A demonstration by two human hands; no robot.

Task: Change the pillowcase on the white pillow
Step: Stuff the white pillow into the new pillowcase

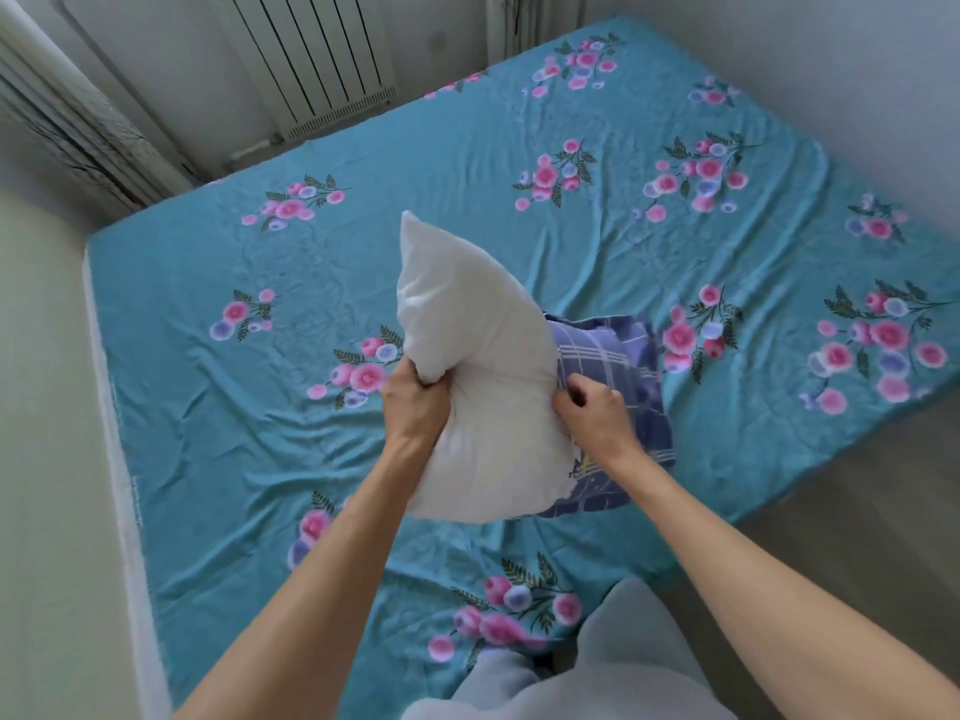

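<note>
At the middle of the frame the left hand (415,402) grips the left edge of the white pillow (470,366), fingers curled into a bunch of its fabric, the forearm running down to the lower left. Just right of it, across the pillow's waist, the right hand (595,415) has its fingers curled and pinches the rim of the pillowcase (618,366) where it meets the pillow's right side. The pillow stands between the two hands, bent at the grip, its pointed upper corner rising toward the upper middle of the frame and its lower end hanging below the hands. The pillowcase, purple with pale grid lines, lies bunched behind and to the right of the pillow, showing above and below the right wrist; how much of the pillow is inside it cannot be told. Under everything spreads the sheet (467,200), teal with pink and lilac flower sprays, wrinkled near the centre. A radiator (311,59) stands against the wall at the upper left. A pale grey garment (597,672) fills the bottom edge, right of centre.
</note>
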